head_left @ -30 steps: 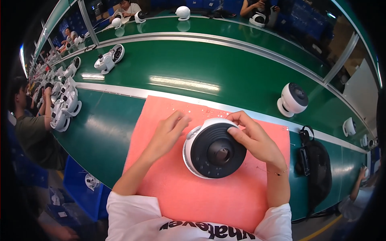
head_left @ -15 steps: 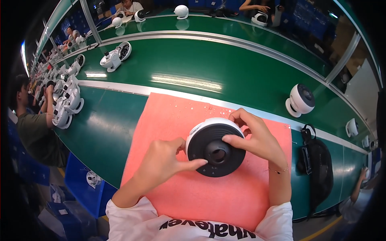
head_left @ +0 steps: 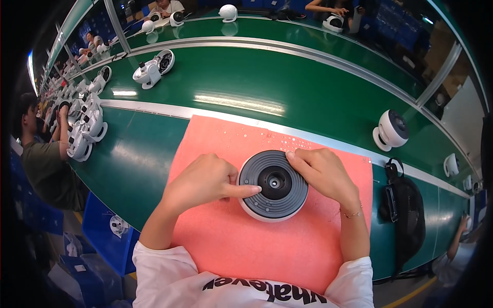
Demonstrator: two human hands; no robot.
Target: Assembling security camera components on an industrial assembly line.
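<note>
On the salmon-pink mat (head_left: 231, 251) in front of me, a round camera (head_left: 262, 208) with a black ribbed face and white shell is held between both hands. Its face points up toward me, and a lens (head_left: 275, 182) shows in the dark centre ring. My left hand (head_left: 205, 179) grips the left edge, thumb lying on the face beside the ring. At the upper right edge, my right hand (head_left: 328, 177) presses its thumb near the rim; its other fingers are partly hidden behind the shell. Small clear dots (head_left: 287, 142) are scattered along the mat's far edge.
Beyond the mat runs a green conveyor (head_left: 318, 95) carrying an opened white unit (head_left: 149, 74) and a finished-looking white camera (head_left: 390, 129). A black bag (head_left: 408, 215) lies right of the mat. Several white units (head_left: 84, 133) crowd the left, beside a seated co-worker (head_left: 46, 159). A blue bin (head_left: 105, 238) stands below.
The camera has tilted in my hands, so its face and lens now turn more toward me. My left hand has risen slightly. Units on the conveyor have shifted right.
</note>
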